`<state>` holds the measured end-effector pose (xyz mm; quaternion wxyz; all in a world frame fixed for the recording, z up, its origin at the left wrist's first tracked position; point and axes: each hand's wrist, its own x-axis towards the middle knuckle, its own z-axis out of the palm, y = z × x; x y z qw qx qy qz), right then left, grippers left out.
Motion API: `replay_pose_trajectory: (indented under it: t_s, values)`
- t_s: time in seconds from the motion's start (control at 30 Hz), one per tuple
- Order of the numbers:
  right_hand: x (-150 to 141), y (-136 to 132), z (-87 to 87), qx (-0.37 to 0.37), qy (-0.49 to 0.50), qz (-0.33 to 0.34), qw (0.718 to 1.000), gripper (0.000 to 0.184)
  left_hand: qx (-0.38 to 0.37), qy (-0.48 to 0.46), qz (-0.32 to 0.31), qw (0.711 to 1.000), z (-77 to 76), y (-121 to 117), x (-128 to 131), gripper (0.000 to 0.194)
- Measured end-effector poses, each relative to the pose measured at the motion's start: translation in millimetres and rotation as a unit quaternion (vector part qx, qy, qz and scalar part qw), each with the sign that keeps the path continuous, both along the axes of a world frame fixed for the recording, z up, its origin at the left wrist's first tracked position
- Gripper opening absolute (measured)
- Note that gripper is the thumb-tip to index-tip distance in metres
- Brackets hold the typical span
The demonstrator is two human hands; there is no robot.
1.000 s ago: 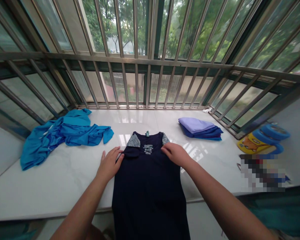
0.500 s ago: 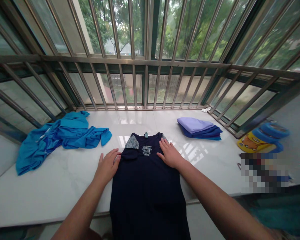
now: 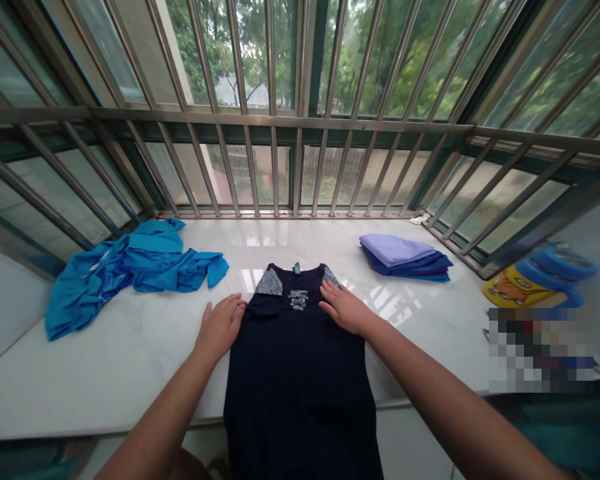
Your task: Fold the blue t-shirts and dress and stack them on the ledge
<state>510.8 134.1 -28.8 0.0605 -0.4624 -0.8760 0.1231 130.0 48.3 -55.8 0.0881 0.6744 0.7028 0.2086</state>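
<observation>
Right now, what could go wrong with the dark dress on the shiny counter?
The lower part of the navy dress hangs over the front edge of the white counter, so its weight might slide it off. The left hand and right hand resting on it could also drag it crooked on the glossy top.

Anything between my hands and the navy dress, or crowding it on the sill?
Nothing visible. The left hand and right hand both touch the navy dress directly. The crumpled blue garment and the folded clothes stack lie apart from it on the white marble sill.
</observation>
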Motion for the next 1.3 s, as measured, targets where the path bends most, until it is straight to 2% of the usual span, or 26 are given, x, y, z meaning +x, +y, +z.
replay_pose_trajectory:
  t_s: [0.07, 0.17, 0.27, 0.37, 0.53, 0.6, 0.7, 0.8, 0.9, 0.97, 1.03, 1.13, 1.2, 1.3]
  values:
    - [-1, 10, 12.1, -0.006, 0.012, -0.071, 0.997, 0.049, -0.026, 0.004, 0.023, 0.999, 9.4, 15, 3, 0.046]
    - [-1, 41, 27.7, 0.011, 0.01, -0.175, 0.984, 0.047, -0.087, -0.003, 0.038, 0.996, 26.4, 56, 13, 0.044]
    - [-4, 76, 32.9, -0.013, -0.012, -0.204, 0.979, 0.042, -0.133, -0.025, 0.031, 0.99, 38.7, 104, 25, 0.041]
    - [-8, 98, 31.2, -0.065, -0.031, -0.198, 0.978, 0.039, -0.188, -0.042, 0.019, 0.981, 44.1, 140, 34, 0.032]
    - [-12, 111, 32.6, -0.083, -0.011, -0.203, 0.976, 0.03, -0.241, -0.1, 0.017, 0.965, 49.3, 172, 38, 0.034]
    - [-13, 115, 38.3, -0.059, 0.022, -0.23, 0.971, 0.028, -0.229, -0.143, 0.026, 0.962, 54.3, 181, 39, 0.033]
    - [-12, 119, 53.8, -0.001, 0.085, -0.27, 0.959, 0.028, -0.171, -0.207, 0.038, 0.963, 66.9, 190, 39, 0.028]
    - [-7, 109, 71.2, 0.055, 0.144, -0.262, 0.953, 0.033, -0.092, -0.232, 0.041, 0.967, 80.6, 183, 32, 0.031]
    - [7, 73, 74.6, 0.079, 0.183, -0.213, 0.957, 0.031, -0.018, -0.187, 0.006, 0.982, 81.6, 148, 18, 0.029]
    - [21, 38, 63.4, 0.076, 0.184, -0.168, 0.965, 0.028, 0.004, -0.128, -0.038, 0.991, 69.2, 112, 6, 0.028]
    - [37, 1, 44.0, 0.05, 0.148, -0.099, 0.983, 0.029, -0.003, -0.068, -0.086, 0.994, 47.7, 75, -6, 0.031]
    - [55, -40, 15.8, 0.008, 0.082, -0.01, 0.997, 0.043, -0.008, -0.01, -0.111, 0.994, 14.3, 32, -17, 0.045]
    - [60, -50, 6.7, 0.022, 0.075, -0.023, 0.997, 0.049, 0.016, -0.001, -0.097, 0.995, 2.6, 20, -19, 0.05]
    - [49, -38, 6.7, 0.085, 0.097, -0.096, 0.987, 0.046, 0.066, -0.004, -0.101, 0.993, 3.4, 30, -7, 0.052]
